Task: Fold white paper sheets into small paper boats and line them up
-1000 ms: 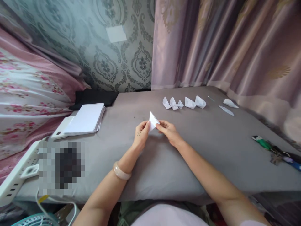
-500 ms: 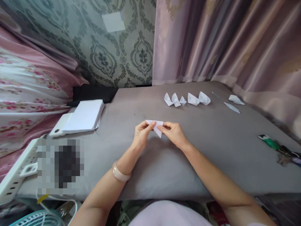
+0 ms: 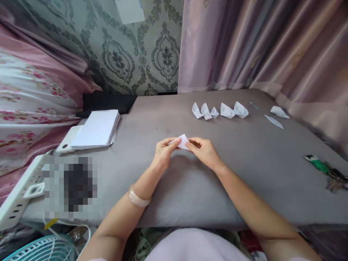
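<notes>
One fold, worked from both sides

A grey-covered bench (image 3: 272,174) takes up most of the view, its near edge by the person's body, its far edge at the wall and curtain. On the far-left corner lies a flat black item (image 3: 108,101). Just in front of it, a stack of white paper (image 3: 95,128) rests partly over a pale device (image 3: 69,138); a white power strip (image 3: 16,197) runs along the left edge towards the near-left corner. Towards the right edge lies a bunch of keys (image 3: 337,181).

The left hand (image 3: 164,152) and right hand (image 3: 203,150) meet near the bench's middle, each pinching one side of the same paper. Beyond them, right of centre towards the far edge, stands a row of peaked paper shapes (image 3: 240,110).

The small folded paper (image 3: 183,140) sits between the two thumbs, which press its upper face; the other fingers curl behind, mostly hidden. It looks raised, though contact with the bench cannot be ruled out. The step in hand seems to be shaping or creasing this piece. The next move, I judge, calls for steady pressure from both thumbs and layers kept aligned.

Near the far-right corner lie two flatter white pieces (image 3: 280,111) and, smallest, a thin stick (image 3: 254,105).
</notes>
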The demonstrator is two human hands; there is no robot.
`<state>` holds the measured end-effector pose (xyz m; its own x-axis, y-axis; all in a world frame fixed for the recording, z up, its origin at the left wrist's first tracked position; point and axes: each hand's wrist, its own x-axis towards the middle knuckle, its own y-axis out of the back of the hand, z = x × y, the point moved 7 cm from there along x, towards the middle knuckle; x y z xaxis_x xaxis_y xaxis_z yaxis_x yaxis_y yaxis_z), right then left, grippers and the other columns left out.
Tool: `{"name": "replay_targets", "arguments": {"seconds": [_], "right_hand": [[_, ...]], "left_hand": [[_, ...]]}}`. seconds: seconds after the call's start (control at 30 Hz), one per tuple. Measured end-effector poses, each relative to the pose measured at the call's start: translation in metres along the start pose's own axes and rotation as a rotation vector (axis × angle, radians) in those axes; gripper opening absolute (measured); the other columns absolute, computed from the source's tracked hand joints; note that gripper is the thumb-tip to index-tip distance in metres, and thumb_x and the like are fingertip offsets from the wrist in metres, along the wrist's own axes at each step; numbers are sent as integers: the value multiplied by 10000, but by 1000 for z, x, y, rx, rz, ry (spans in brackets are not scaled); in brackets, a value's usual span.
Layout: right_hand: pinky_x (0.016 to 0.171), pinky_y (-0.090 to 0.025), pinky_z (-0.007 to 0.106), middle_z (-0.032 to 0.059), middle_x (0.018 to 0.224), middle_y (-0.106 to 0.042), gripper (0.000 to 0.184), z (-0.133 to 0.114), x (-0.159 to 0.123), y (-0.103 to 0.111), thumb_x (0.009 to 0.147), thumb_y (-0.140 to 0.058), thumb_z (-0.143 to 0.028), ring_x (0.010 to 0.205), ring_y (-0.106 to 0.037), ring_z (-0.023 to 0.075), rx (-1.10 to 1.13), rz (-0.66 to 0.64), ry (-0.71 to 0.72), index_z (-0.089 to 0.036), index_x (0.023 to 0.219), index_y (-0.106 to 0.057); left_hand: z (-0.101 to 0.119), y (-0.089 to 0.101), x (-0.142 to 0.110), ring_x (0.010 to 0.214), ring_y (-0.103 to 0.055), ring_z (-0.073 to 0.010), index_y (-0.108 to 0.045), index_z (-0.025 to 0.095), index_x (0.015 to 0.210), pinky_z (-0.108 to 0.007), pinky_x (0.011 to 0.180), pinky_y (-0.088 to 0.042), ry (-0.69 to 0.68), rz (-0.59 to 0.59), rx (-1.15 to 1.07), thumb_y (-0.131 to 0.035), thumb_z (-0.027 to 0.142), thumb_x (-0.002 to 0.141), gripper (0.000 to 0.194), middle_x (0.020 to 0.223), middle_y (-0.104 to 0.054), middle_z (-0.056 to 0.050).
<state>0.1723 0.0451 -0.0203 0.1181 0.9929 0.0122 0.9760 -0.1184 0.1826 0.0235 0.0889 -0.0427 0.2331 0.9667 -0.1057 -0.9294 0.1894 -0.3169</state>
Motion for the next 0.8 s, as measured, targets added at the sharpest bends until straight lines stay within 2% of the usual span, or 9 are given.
{"name": "replay_targets", "arguments": {"seconds": [0.13,0.23,0.33,0.53,0.67,0.8], "right_hand": [[673,-514,305,36,766,-717,244,-1,1,0,749,-680,-399,676,-653,166,62,37,-19,-190,869,-718],[618,-474,286,0,641,-650,197,-5,3,5,776,-646,-390,597,-586,143,-70,58,55,-197,767,-687],[583,-427,269,-19,613,-602,202,-7,3,8,817,-599,-384,576,-524,131,-209,11,122,-206,746,-662],[704,-449,284,10,791,-668,195,-13,3,10,864,-551,-344,723,-584,150,-341,-60,225,-214,804,-682],[774,-482,305,26,886,-702,162,-13,3,10,849,-574,-313,802,-633,165,-330,-31,235,-224,902,-698],[874,-502,340,41,1046,-714,235,-8,5,11,819,-594,-261,943,-666,187,-268,22,206,-237,1039,-672]], "left_hand": [[-3,2,2,710,-611,-128,-750,154,744,-259,671,-481,38,38,-117,-823,330,637,219,752,-699,-47],[1,0,0,724,-616,-138,-748,158,747,-261,666,-481,46,-16,-53,-822,330,637,218,772,-701,-50],[5,-3,-2,753,-629,-153,-761,175,836,-262,671,-479,57,-97,46,-824,321,634,257,827,-716,-56],[4,-7,-5,781,-647,-181,-770,177,872,-278,671,-498,112,-231,144,-801,334,651,272,860,-732,-79],[3,-5,-3,774,-640,-172,-761,169,870,-272,676,-495,91,-203,163,-803,313,638,276,852,-729,-74],[6,-4,-2,834,-643,-182,-743,170,928,-293,743,-497,36,-168,143,-797,314,650,318,901,-729,-79]]}}
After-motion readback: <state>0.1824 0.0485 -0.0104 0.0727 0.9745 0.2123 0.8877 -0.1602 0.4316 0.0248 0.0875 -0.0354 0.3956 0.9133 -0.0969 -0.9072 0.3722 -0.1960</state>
